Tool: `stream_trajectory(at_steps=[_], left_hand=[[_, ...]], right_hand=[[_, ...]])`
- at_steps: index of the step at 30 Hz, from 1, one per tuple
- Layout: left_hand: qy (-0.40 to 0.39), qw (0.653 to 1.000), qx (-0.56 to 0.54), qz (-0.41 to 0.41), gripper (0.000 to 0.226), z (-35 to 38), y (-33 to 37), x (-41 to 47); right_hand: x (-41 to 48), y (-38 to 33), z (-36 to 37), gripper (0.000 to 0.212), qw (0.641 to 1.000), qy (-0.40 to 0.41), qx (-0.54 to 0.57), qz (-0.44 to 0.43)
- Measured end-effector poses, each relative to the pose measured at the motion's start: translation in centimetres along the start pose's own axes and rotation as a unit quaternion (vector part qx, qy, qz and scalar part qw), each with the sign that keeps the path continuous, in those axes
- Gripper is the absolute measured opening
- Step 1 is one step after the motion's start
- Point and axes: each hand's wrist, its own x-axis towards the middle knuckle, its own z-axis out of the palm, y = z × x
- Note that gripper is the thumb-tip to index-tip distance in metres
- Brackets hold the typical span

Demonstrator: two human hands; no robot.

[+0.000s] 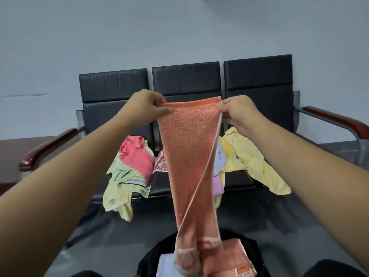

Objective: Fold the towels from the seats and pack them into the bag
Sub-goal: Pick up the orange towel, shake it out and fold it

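Grey wall (pixel 179 27) backs three black padded seats (pixel 185 82) with wooden armrests (pixel 46 148), crumpled pink, green and yellow towels (pixel 135 156) heaped on them. Before these the long orange terry towel (pixel 187 148) hangs limp and twisted, tail reaching the open black bag (pixel 151 256) on the dark floor (pixel 119 232) — left grip (pixel 147 106) and right grip (pixel 237 112) each pinch a top corner. Judged light, soft, unlikely to slip; hold at the hemmed corners.
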Motion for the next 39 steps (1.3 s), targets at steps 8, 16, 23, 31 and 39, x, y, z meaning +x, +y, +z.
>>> stream_trajectory(at_steps=[8, 16, 23, 31, 39], left_hand=[[0.048, 0.986, -0.161, -0.020, 0.015, 0.8, -1.0, 0.0], [0.062, 0.964, -0.254, -0.047, 0.012, 2.4, -1.6, 0.2], [-0.123, 0.907, -0.393, -0.086, 0.031, 7.8, -3.8, -2.3], [-0.211, 0.737, -0.628, -0.134, 0.030, 12.6, -4.0, -4.7], [-0.107, 0.559, -0.791, -0.223, 0.041, 15.3, -2.9, -3.4]], right_hand=[[-0.1, 0.3, 0.2, 0.013, 0.991, -0.045, 0.127, 0.001], [-0.1, 0.8, 0.8, 0.011, 0.983, -0.044, 0.175, 0.013], [-0.4, -0.7, 1.2, 0.025, 0.966, -0.090, 0.243, -0.016], [3.7, 3.1, 0.5, 0.011, 0.962, -0.029, 0.201, 0.183], [1.9, 12.2, 0.8, 0.073, 0.897, -0.228, 0.282, 0.254]])
